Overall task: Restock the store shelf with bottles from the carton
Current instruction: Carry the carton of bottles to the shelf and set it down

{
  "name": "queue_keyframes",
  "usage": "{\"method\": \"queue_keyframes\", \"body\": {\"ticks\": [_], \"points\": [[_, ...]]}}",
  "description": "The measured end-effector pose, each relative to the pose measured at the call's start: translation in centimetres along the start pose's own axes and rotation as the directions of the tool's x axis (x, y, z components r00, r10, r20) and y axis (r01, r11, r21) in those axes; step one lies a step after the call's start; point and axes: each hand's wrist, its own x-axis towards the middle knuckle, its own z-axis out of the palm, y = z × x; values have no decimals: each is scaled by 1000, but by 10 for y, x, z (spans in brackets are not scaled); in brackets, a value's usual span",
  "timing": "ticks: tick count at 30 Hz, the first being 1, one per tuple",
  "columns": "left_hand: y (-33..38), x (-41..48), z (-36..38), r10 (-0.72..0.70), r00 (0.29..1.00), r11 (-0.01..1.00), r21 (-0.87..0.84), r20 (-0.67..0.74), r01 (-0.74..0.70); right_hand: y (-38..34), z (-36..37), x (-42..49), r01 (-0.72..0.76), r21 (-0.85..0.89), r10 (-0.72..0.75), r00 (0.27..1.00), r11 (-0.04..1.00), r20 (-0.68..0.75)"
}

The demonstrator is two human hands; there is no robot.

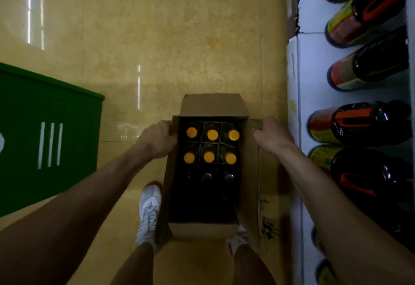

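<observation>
Gripping carton point(211, 105) flaps: left hand point(157, 141), right hand point(272, 135), fingers point(260, 132) curled round edges; orange-capped bottles point(212, 134) inside.

Your carton point(213, 105) shows its bottles point(212, 134) by caps only, nearest rows lost in shadow; the fingertips of your left hand point(157, 138) sit hidden behind its wall; shelf bottles point(368, 125) are cut by the right edge, labels too blurred to read.
</observation>
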Motion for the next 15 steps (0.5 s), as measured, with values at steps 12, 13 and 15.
{"method": "queue_keyframes", "body": {"ticks": [12, 13, 15], "points": [[9, 44, -43, -66, 995, 945, -316, 81, 89, -15, -49, 39, 127, -20, -128, 992, 992, -18], [6, 44, -43, -77, 995, 939, -331, 70, 96, -11, -48, 37, 131, 14, -131, 991, 991, -37], [0, 47, -44, -101, 994, 934, -341, 33, 106, -6, -47, 31, 131, 96, -124, 989, 987, -78]]}}
